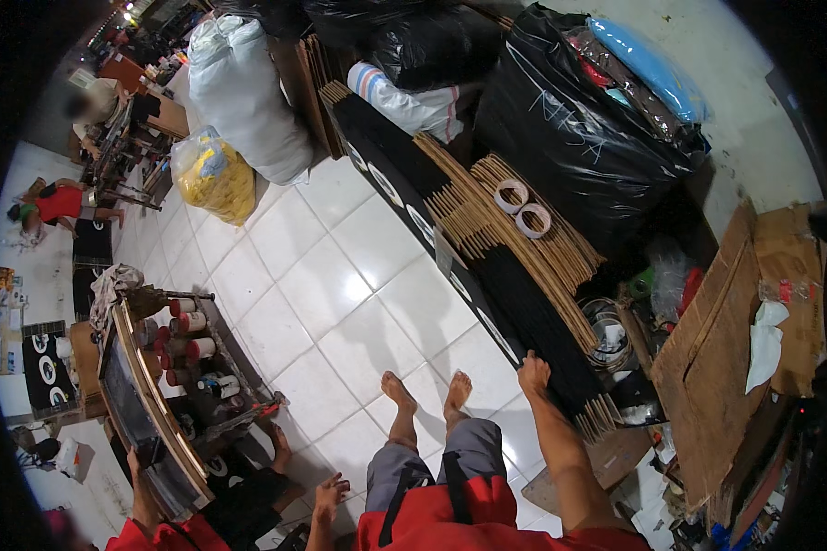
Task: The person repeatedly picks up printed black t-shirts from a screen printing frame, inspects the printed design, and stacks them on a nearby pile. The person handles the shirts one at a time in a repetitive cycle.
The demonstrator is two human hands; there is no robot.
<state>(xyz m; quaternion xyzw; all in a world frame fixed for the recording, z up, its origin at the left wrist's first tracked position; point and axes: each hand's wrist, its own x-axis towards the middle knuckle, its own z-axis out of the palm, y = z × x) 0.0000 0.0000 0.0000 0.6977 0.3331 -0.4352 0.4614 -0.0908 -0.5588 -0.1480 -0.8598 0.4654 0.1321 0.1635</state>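
Observation:
My right hand (535,374) reaches forward with its fingers closed on the near edge of a black cloth (524,303). This cloth lies over a long row of stacked thin brown boards (459,220), whose ends stick out from under it. White round prints (420,223) show along the side facing the aisle. Low by my left side, my left hand (331,496) is held in the air, its fingers apart and nothing in them.
Two tape rolls (532,220) lie on the boards. Stuffed black bags (588,110) and a white sack (243,101) stand behind. At left, a co-worker's hand (138,468) touches a wooden-framed screen (156,404) beside a rack of jars (188,344). Cardboard (790,294) leans at right.

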